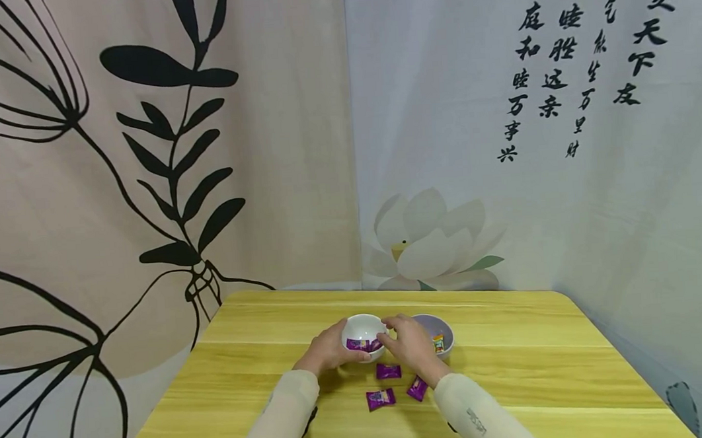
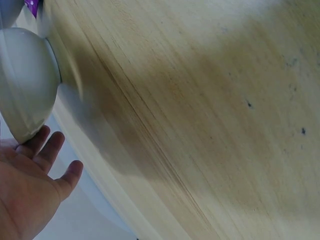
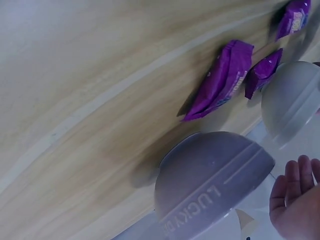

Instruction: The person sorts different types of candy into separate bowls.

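On the table [image 1: 544, 374], toward the middle of its far edge, the left hand [image 1: 332, 347] grips a white bowl [image 1: 362, 324] holding purple sweets [image 1: 357, 344]. The right hand [image 1: 412, 341] is at that bowl's right rim; whether it pinches anything, I cannot tell. A greyish bowl [image 1: 429, 323] stands just beside; three purple packets [image 1: 388, 371] lie nearer the person.

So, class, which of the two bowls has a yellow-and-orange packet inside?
The purplish-grey bowl, on the right in the head view; in the white bowl, only purple packets show.
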Available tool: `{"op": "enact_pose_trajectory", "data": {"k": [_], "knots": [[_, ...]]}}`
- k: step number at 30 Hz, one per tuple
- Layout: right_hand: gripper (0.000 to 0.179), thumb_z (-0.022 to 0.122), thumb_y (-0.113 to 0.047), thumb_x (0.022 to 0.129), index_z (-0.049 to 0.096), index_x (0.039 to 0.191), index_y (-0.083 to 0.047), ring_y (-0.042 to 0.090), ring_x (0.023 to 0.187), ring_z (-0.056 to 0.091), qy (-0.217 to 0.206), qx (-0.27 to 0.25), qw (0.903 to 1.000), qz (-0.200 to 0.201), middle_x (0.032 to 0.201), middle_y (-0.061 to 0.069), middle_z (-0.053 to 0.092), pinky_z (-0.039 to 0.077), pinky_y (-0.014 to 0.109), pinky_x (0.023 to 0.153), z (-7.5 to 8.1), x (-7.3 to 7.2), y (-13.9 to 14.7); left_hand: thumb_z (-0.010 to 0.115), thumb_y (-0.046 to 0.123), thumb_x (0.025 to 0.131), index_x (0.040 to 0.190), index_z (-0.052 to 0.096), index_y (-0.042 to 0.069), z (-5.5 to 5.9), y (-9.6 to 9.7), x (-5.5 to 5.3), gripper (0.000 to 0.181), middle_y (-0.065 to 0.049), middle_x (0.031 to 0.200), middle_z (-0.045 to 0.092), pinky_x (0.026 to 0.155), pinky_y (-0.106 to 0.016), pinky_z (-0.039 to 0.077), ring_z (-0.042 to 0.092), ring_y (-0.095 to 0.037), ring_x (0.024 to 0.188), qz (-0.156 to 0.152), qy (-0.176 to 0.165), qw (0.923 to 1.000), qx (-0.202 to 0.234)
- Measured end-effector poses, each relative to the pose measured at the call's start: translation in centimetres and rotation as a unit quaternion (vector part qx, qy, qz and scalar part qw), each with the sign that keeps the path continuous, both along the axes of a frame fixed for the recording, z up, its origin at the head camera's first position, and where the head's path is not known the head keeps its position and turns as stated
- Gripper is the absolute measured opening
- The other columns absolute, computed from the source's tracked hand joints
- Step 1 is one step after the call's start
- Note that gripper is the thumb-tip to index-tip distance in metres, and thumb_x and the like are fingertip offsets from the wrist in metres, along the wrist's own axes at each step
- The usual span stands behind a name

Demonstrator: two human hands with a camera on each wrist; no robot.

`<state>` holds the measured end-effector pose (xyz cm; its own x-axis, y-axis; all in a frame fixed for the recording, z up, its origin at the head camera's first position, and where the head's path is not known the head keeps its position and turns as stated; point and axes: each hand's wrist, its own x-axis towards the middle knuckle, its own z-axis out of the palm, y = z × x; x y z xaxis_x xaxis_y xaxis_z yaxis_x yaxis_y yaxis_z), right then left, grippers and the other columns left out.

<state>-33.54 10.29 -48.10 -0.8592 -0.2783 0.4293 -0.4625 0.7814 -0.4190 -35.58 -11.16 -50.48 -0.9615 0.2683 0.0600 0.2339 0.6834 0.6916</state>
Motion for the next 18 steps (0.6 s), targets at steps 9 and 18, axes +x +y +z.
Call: {"op": "enact_pose_trajectory", "data": {"k": [9,18], "knots": [[0.029,0.073,-0.022,0.090,0.072,0.114,-0.006,0.024,0.092,0.066,0.012,0.004,0.9996,0.024,0.102,0.006,0.069,0.055,0.042,0.078,0.2,0.9,0.3,0.088,0.050,0.069,0.137,0.051,0.010,0.0,0.0,0.0,0.088,-0.010,0.121,0.063,0.094,-0.056,0.048,0.060,-0.033,0.110,0.001,-0.001,1.0000,0.006],[0.028,0.073,-0.025,0.090,0.074,0.112,-0.007,0.026,0.098,0.066,0.005,0.016,0.9982,0.058,0.107,0.006,0.071,0.055,0.046,0.083,0.2,2.8,0.6,0.088,0.047,0.070,0.139,0.049,0.007,0.4,0.0,0.4,0.089,-0.012,0.124,0.063,0.096,-0.057,0.047,0.060,-0.034,0.110,-0.006,0.001,0.9999,0.015]]}}
